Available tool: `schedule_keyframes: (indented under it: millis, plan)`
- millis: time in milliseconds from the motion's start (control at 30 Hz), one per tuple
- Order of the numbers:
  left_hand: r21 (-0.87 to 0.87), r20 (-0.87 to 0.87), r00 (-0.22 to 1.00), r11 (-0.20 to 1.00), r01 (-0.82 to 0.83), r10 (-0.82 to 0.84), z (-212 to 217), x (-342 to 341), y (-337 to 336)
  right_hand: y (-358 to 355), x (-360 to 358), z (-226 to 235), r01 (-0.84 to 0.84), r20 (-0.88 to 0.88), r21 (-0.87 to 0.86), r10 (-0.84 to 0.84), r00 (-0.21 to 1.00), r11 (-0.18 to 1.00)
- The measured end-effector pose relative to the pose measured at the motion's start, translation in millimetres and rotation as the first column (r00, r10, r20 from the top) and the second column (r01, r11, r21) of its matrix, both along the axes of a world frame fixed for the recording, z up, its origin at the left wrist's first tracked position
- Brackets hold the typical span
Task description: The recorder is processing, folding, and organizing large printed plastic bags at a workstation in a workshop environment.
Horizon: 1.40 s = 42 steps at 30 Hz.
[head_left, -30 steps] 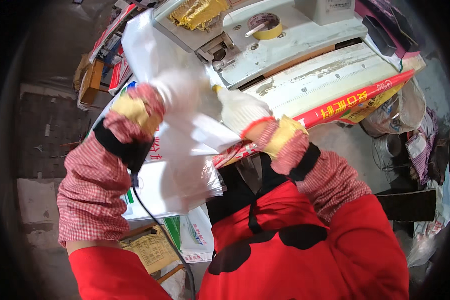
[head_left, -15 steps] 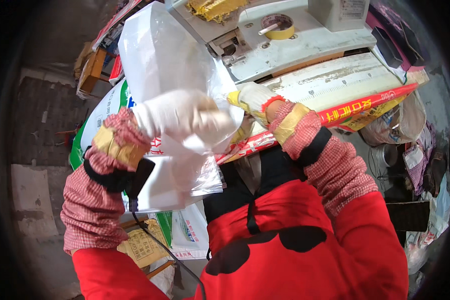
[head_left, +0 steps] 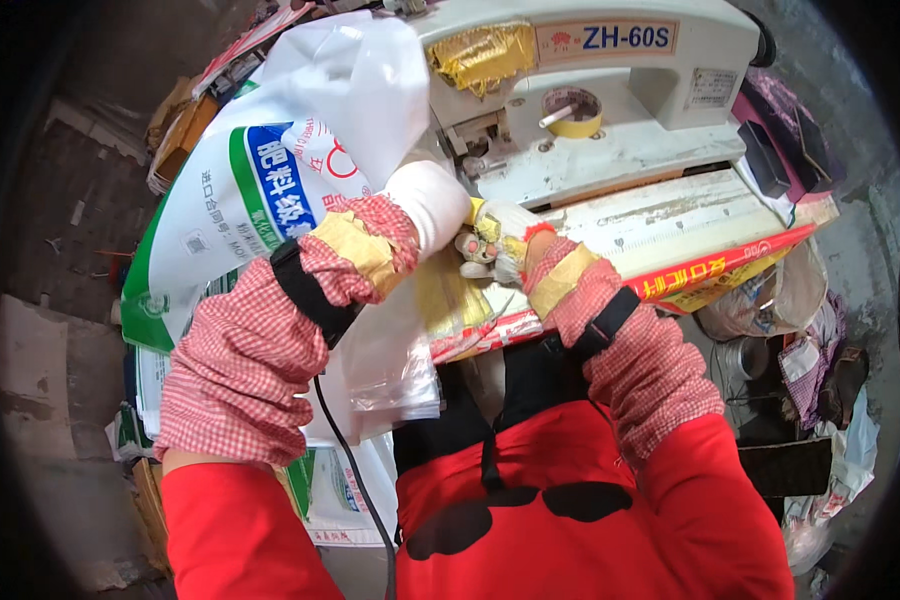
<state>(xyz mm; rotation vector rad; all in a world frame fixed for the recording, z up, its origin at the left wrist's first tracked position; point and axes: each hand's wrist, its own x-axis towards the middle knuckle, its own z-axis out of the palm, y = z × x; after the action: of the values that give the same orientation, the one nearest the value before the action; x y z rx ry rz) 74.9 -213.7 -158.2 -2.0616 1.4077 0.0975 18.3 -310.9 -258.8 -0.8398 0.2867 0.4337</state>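
Red sleeves [head_left: 240,530] at seven and five o'clock, overlaid by red-and-white gingham oversleeves [head_left: 240,355], each ringed by a yellow band [head_left: 355,250] and a black strap [head_left: 308,292]; a dark cable [head_left: 342,440] leads from the left strap toward six o'clock. White gloves [head_left: 430,205], the right with orange-red edging [head_left: 538,230] and yellow at the fingers [head_left: 486,222]. Red apron [head_left: 515,450] with black rounded patches [head_left: 450,530] at six o'clock.

A sewing machine [head_left: 670,100] and sack [head_left: 205,215] suggest a workshop.

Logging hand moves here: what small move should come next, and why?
Probably ease the white sack toward the sewing machine with the left hand: that hand is at the sack's edge, close to the machine, with the right hand nearby.
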Motion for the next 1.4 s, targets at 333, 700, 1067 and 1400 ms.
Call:
schedule_keyframes:
  millis: [333, 700, 1067, 1400]
  plan:
    - [-0.374, -0.224, 0.973, 0.918, -0.132, 0.049, 59, 0, 109, 29, -12, 37, 0.432, 0.486, -0.871, 0.275, 0.83, 0.234]
    - [-0.931, 0.33, 0.905, 0.252, 0.265, 0.269, 124, -84, 260, 66, -10, 108, 0.731, 0.508, -0.672, 0.644, 0.571, -0.118]
    - [-0.808, -0.113, 0.582, 0.266, -0.525, 0.805, 73, 25, 299, -1, -72, 110, 0.813, 0.902, -0.369, -0.037, 0.43, 0.449]
    - [-0.821, 0.518, 0.526, 0.564, 0.087, 0.674, 83, -18, 365, 26, -42, 85, 0.736, 0.788, -0.447, -0.166, 0.593, 0.508]
